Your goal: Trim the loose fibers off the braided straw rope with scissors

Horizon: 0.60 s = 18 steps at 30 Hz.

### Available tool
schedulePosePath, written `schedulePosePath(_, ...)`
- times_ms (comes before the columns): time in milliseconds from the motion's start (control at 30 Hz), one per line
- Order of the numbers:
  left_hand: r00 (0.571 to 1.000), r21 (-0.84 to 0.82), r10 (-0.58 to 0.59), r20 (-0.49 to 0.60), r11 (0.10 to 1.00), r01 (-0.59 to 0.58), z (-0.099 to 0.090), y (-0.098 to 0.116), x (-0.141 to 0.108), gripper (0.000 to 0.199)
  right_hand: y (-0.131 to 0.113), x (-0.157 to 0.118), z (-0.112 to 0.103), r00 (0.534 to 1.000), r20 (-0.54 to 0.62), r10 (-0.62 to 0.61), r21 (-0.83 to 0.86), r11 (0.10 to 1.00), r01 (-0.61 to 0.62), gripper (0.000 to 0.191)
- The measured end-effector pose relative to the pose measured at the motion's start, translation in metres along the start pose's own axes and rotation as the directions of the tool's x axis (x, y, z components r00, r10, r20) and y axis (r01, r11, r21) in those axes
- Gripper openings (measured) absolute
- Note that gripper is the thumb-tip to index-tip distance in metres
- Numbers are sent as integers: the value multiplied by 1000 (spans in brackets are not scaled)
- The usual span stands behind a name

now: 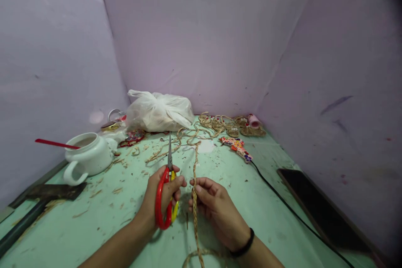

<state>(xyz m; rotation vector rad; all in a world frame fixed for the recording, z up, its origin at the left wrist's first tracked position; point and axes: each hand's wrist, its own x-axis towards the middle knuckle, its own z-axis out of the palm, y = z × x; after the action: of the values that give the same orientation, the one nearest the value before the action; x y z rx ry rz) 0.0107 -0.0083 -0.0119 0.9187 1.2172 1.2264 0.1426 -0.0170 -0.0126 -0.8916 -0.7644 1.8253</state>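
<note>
In my left hand (168, 192) is a pair of scissors (163, 205) with red and yellow handles, its closed blades pointing away from me. My right hand (213, 205) pinches a braided straw cord (195, 213) between thumb and fingers, close beside the left hand. The cord runs lengthwise over the green table, and its near end curls into a loop at the bottom of the view. Farther back, more loose braid (185, 138) lies in tangled curves.
A white teapot-shaped pot (94, 155) holding a red stick stands at left, near a dark-handled hammer (47, 192). Behind are a white plastic bag (160, 111) and several woven pieces (232, 130). At right lie a patterned glue gun (237, 146) with a black cord and a dark slab (320, 209).
</note>
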Motion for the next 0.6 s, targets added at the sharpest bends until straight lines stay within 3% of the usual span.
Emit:
schedulePosePath(267,998,-143,-13,69,990,22,-1,-4,10,39,6,-2,2,998,30,61,-112,992,-57,30)
schedulePosePath(600,989,-124,27,146,992,-8,0,-5,11,38,15,1,-1,999,-1,33,-254,967,-32,32)
